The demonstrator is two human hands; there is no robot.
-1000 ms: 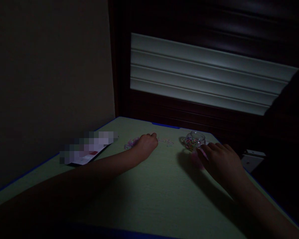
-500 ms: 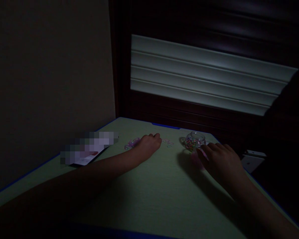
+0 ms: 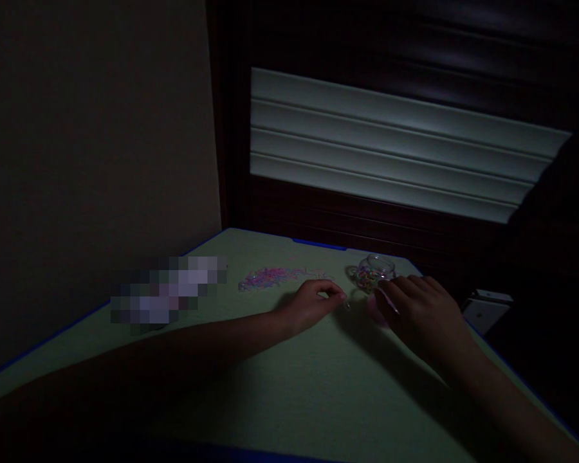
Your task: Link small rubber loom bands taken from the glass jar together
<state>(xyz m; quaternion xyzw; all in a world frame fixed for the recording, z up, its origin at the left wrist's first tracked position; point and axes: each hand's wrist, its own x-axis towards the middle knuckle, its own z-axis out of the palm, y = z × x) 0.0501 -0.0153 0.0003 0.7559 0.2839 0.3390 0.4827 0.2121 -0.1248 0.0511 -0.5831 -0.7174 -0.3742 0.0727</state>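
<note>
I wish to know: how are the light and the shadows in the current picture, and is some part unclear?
Head view: very dim, with the pale slatted panel the brightest area; head view: a dark shadow lies on the table alongside the right hand and forearm; head view: the small loop at the left hand is hard to make out.
</note>
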